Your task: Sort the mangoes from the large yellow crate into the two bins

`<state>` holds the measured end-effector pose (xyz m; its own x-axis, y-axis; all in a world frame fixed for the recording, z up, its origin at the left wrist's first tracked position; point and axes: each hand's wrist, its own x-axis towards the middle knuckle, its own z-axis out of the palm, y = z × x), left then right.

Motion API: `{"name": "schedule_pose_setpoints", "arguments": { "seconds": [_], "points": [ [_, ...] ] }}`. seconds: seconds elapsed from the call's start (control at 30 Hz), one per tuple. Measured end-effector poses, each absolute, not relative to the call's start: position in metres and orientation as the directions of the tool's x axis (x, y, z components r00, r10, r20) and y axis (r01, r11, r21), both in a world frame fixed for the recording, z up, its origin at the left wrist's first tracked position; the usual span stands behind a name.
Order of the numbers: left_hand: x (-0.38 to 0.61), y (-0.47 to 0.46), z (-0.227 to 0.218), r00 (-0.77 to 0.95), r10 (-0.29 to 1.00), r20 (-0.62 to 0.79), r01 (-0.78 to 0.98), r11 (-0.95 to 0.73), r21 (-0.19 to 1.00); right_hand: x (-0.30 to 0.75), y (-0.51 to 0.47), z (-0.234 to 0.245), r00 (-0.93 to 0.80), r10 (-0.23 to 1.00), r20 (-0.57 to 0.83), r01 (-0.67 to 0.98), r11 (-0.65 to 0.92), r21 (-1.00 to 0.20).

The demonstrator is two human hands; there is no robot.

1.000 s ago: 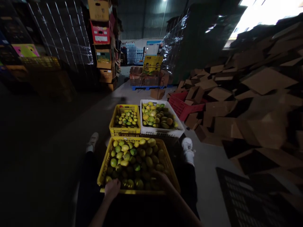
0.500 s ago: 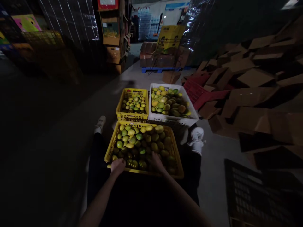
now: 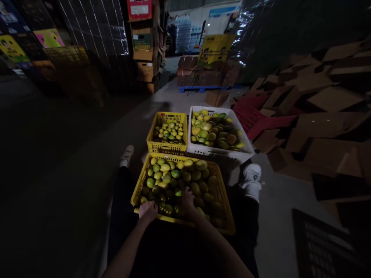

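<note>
A large yellow crate of green and yellow lemons stands between the person's legs. At its near left rim is my left hand, its fingers curled closed over the edge. My right hand reaches in among the fruit near the middle, its fingers slightly apart and touching lemons; shadow hides part of the fingertips. Behind stand a smaller yellow crate with small lemons, and a white crate with larger yellow-green fruit.
Flattened and open cardboard boxes pile up on the right, beside a tipped red crate. A dark crate lies at the lower right. Farther back are a blue pallet with boxes and a carton stack. White shoes flank the crates.
The view has shifted, so everything sits lower and farther right. My right hand has moved leftward across the fruit relative to the crate. My left hand stays at the near rim.
</note>
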<state>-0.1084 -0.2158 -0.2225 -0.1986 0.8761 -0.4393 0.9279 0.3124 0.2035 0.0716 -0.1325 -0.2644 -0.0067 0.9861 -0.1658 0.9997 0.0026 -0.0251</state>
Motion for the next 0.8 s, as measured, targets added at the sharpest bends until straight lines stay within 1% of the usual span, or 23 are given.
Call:
{"name": "schedule_pose_setpoints", "arguments": {
  "seconds": [0.1, 0.17, 0.27, 0.4, 0.57, 0.7, 0.8],
  "points": [
    [-0.108, -0.215, -0.222, -0.195, 0.881, -0.432, 0.930, 0.305, 0.203, 0.064, -0.128, -0.269, 0.014, 0.987, -0.158, 1.000, -0.013, 0.012],
    [-0.108, -0.214, -0.222, -0.195, 0.881, -0.431, 0.931, 0.305, 0.202, 0.062, -0.126, -0.270, 0.003, 0.988, -0.155, 1.000, -0.001, 0.013],
    [-0.108, -0.214, -0.223, -0.195, 0.882, -0.430, 0.930, 0.305, 0.204, 0.067, -0.127, -0.268, -0.045, 0.986, -0.159, 0.999, 0.044, -0.009],
    [-0.108, -0.214, -0.225, -0.203, 0.880, -0.429, 0.927, 0.314, 0.207, 0.081, -0.125, -0.261, -0.126, 0.977, -0.174, 0.991, 0.115, -0.069],
    [-0.108, -0.212, -0.225, -0.204, 0.880, -0.429, 0.922, 0.320, 0.218, 0.095, -0.123, -0.252, -0.186, 0.965, -0.184, 0.973, 0.154, -0.174],
    [-0.109, -0.212, -0.227, -0.192, 0.873, -0.448, 0.917, 0.322, 0.235, 0.109, -0.137, -0.247, -0.229, 0.956, -0.182, 0.933, 0.163, -0.321],
    [-0.111, -0.214, -0.229, -0.174, 0.866, -0.468, 0.911, 0.322, 0.258, 0.114, -0.160, -0.245, -0.205, 0.970, -0.134, 0.894, 0.130, -0.429]
  ]
}}
